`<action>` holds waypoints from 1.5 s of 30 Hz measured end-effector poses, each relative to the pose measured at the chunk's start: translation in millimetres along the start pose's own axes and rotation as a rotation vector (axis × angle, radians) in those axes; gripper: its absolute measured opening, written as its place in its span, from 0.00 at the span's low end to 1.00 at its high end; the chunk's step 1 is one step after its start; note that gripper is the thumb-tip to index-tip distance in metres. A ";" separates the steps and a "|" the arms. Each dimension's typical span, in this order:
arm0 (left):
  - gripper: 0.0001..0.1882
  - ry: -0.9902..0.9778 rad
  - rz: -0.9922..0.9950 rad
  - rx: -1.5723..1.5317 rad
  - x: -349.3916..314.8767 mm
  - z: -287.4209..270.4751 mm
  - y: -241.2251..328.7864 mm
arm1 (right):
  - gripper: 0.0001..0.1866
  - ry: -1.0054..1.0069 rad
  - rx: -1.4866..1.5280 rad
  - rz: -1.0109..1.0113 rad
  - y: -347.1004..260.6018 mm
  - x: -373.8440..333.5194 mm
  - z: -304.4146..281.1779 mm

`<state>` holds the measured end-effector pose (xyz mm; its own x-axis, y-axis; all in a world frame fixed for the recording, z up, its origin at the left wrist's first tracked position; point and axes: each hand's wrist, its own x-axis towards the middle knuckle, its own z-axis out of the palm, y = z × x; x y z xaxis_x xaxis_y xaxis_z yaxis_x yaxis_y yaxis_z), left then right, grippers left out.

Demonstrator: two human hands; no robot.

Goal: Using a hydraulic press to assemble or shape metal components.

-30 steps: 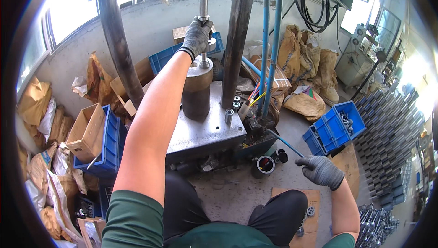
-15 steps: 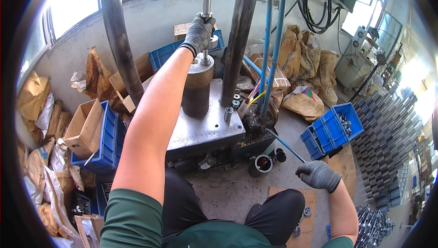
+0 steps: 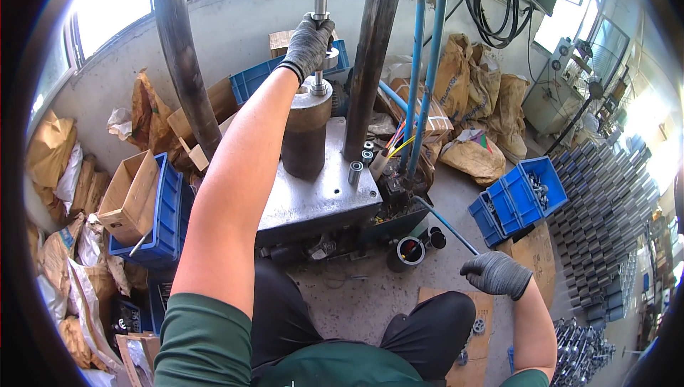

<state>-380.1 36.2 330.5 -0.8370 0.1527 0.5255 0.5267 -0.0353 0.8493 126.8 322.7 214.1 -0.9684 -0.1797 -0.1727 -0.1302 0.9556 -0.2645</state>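
Atop a dark cylinder (image 3: pixel 304 148), a metal shaft (image 3: pixel 318 82), its long axis upright and pointing down, is gripped by the left hand (image 3: pixel 310 43); a blue lever (image 3: pixel 450 229) is held in the right hand (image 3: pixel 496 274). The cylinder is borne by a steel plate (image 3: pixel 320 200) before a pale wall (image 3: pixel 235 45).

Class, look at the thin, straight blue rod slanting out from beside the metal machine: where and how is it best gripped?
Probably at its outer end, from the lower right, fingers wrapped around it. The thin blue rod slants outward toward the grey-gloved right hand, while its other end meets dark, cluttered machinery.
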 end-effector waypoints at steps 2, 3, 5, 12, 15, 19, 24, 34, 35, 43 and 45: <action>0.12 0.000 0.005 0.002 -0.6 0.5 -0.8 | 0.11 -0.139 -0.068 0.050 0.1 1.6 -0.7; 0.12 -0.003 -0.001 0.010 -1.8 -0.3 -1.5 | 0.11 -0.140 -0.067 0.048 -1.3 3.0 -1.9; 0.12 -0.005 -0.009 0.018 -2.5 -1.9 -1.7 | 0.13 0.103 0.202 0.083 -6.0 3.8 -5.4; 0.12 -0.007 -0.014 0.018 -10.7 -0.7 6.0 | 0.11 -0.026 0.045 0.078 -7.5 3.6 -6.0; 0.12 -0.002 -0.002 0.017 -5.1 -4.7 0.7 | 0.11 0.098 0.168 0.097 -6.5 4.2 -4.7; 0.12 -0.014 -0.023 0.003 -4.0 -0.8 -1.0 | 0.12 -0.057 -0.001 0.041 1.5 1.5 1.3; 0.13 -0.008 -0.008 -0.006 -4.9 -1.5 -2.6 | 0.14 0.104 0.170 0.113 -5.9 2.0 -3.1; 0.13 -0.015 0.048 0.019 -2.2 -7.0 -7.0 | 0.09 0.356 0.107 0.028 2.5 20.2 -15.6; 0.13 -0.024 0.047 0.016 -7.4 -3.5 -2.2 | 0.09 0.489 0.029 0.040 2.6 26.4 -21.6; 0.09 0.045 0.009 -0.069 -17.7 4.0 6.9 | 0.10 1.073 -0.523 0.012 27.4 122.5 -112.0; 0.10 0.021 0.021 -0.050 -18.4 2.1 8.3 | 0.15 1.032 -0.432 0.189 30.3 135.2 -124.8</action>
<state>-360.0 35.2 327.8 -0.8292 0.1305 0.5434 0.5364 -0.0873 0.8394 -34.7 356.5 301.2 -0.6668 0.0638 0.7425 0.1681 0.9835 0.0664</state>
